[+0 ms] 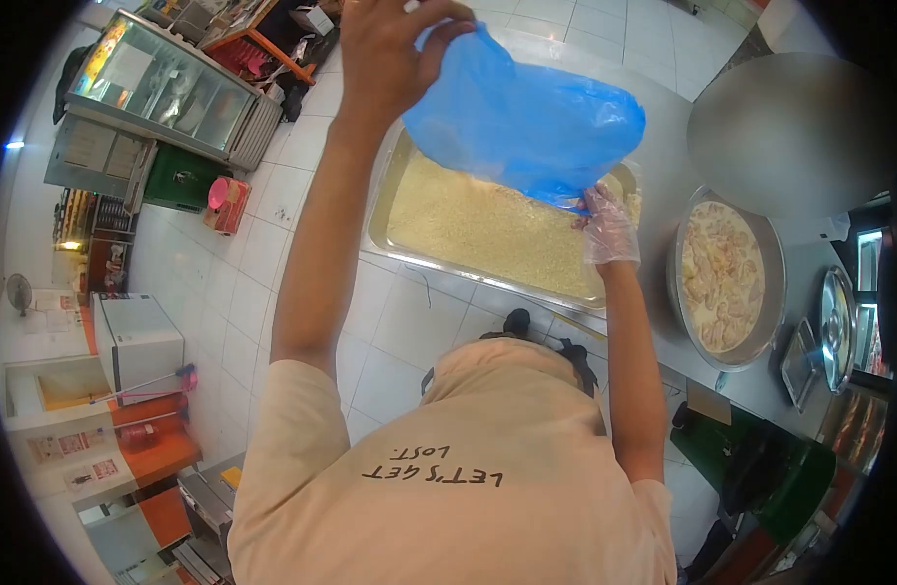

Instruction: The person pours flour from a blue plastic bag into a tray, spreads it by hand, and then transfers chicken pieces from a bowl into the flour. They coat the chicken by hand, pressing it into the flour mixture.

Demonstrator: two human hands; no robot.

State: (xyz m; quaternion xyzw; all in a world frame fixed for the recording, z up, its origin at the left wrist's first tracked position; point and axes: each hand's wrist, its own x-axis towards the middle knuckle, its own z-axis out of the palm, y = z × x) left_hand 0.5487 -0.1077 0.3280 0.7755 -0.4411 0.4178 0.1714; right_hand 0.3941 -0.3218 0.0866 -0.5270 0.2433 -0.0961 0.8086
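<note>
A blue plastic bag point(526, 117) is stretched between my two hands over a large metal tray point(409, 255). My left hand point(395, 58), bare, is raised and pinches the bag's upper left edge. Lower down on the right, my right hand point(607, 222) wears a clear plastic glove and grips the bag's lower right end, close above the tray. Pale yellow breading crumbs point(468, 219) fill the tray, and the bag hides its far part. What the bag holds, if anything, does not show.
Right of the tray stands a metal bowl point(677, 273) of raw meat pieces in pale batter point(723, 278). A round lid point(836, 327) and a small metal tray point(802, 363) lie farther right. A blurred round patch covers the upper right. A glass display case point(166, 88) stands far left.
</note>
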